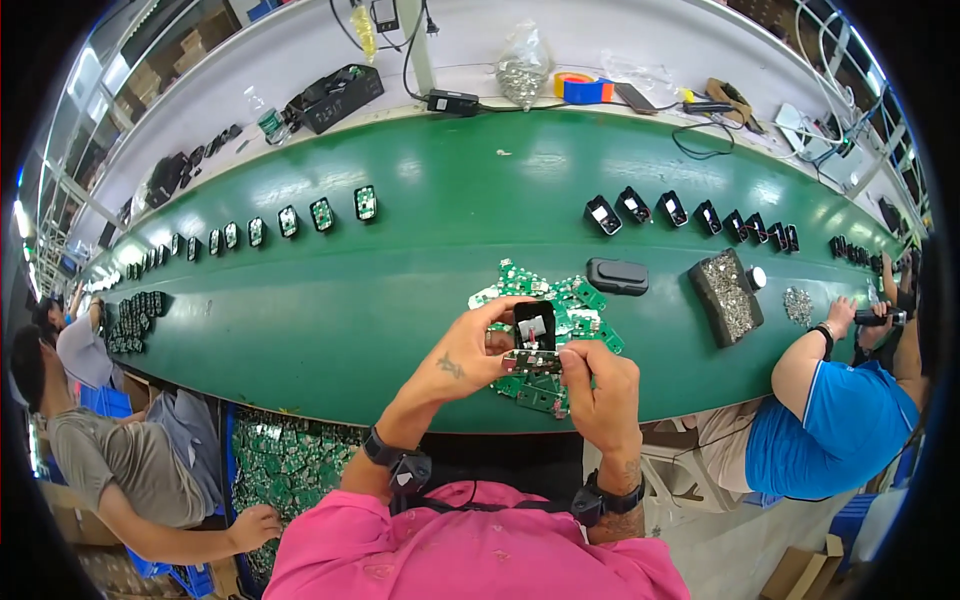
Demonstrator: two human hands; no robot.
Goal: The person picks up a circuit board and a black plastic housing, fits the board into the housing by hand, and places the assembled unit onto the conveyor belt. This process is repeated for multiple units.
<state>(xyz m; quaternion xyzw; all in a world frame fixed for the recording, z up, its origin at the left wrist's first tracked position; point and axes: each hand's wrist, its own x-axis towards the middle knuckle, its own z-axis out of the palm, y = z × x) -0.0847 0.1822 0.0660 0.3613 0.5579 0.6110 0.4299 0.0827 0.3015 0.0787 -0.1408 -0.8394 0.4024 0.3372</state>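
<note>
At 10 o'clock from the hands, a row of board-filled cases [289,221] stands on the green table [430,255]. The left hand [455,352] curls its fingers around an open black case [536,312], held above the table with its open side visible. Judged by appearance, the case is light, stiff and smooth; grip it by the outer side walls. At its 6 o'clock edge is a circuit board [535,363], likely light, rigid and fragile; hold it by the edges, clear of parts and wires. Beneath lies a loose pile of boards [584,297]. The right hand [604,390] pinches the board's 3 o'clock end between thumb and forefinger. At 2 o'clock lies a closed black case [618,277]; beyond it, a row of open cases [672,209].
</note>
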